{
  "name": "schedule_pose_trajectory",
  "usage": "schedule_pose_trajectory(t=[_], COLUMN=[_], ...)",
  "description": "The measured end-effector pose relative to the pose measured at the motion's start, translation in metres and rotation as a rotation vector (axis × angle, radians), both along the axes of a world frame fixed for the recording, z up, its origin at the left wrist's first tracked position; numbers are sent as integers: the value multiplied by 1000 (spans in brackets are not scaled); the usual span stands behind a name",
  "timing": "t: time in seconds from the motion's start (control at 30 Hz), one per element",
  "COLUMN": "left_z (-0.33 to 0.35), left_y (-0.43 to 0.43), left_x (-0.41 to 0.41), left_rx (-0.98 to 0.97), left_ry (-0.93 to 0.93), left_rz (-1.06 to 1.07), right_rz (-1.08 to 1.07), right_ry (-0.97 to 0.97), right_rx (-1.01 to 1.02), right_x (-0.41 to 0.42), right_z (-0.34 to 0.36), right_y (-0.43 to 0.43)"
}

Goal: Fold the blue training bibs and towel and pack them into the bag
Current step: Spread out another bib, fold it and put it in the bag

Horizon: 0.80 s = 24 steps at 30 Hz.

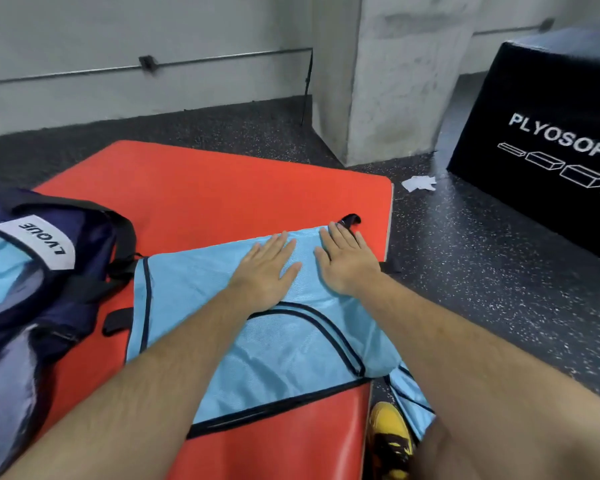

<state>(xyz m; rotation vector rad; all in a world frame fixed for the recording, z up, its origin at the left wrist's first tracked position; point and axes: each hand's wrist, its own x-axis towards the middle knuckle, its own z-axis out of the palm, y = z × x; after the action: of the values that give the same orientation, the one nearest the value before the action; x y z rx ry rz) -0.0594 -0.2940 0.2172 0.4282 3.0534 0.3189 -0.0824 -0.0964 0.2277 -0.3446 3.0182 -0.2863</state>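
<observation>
Floor (499,271): dark speckled rubber, grey wall behind.

Red mat (222,188): lies flat on the floor and is the work surface. Its near end is cut off by the bottom edge.

Black box (551,98): stands on the floor at far right, well apart from the mat. White lettering; the right part is out of frame.

Navy bag (84,271): sits on the mat's left side, open, with a white label on top. Light blue fabric (4,268) shows inside; bib or towel, cannot tell. The bag's left part is cut off.

Blue bib (257,368): spread flat on the mat's right half, dark piping along its edges, just beside the bag. More blue fabric (413,400) hangs off the mat's right edge, partly hidden by the right forearm. Same bib or another, cannot tell.

Forearms: both reach forward from the bottom edge and cover parts of the bib.

Left hand (265,271): palm down, fingers straight and slightly spread, pressing flat on the bib's far portion. It grips nothing.

Right hand (349,261): same flat pose, just beside the left hand and not touching it, thumbs facing each other. Its fingertips lie at the bib's far edge.

Yellow shoe (388,434): on the floor by the mat's right edge, partly hidden.

White scrap (418,183): on the floor near the box.
</observation>
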Motion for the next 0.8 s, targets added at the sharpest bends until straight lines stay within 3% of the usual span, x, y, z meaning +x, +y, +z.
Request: schedule_pose_trajectory(t=[0.17,0.3,0.43,0.53,0.63,0.8], left_z=[4,23,24,17,13,17], left_y=[4,18,31,30,32,28], left_x=[-2,-5,-18,-25,-34,-82], left_rx=[-20,-35,-30,-49,-56,-64], left_ry=[-12,75,-18,-53,-58,-166], left_rz=[-3,-202,-444,-489,-358,245], right_rz=[75,122,4,-22,-34,-36], right_ry=[-37,41,5,-59,-5,42], right_rx=[102,280,218,130,41,-16], right_x=[4,16,31,25,16,7], right_z=[21,36,43,49,46,33], right_y=[6,4,6,8,7,-16])
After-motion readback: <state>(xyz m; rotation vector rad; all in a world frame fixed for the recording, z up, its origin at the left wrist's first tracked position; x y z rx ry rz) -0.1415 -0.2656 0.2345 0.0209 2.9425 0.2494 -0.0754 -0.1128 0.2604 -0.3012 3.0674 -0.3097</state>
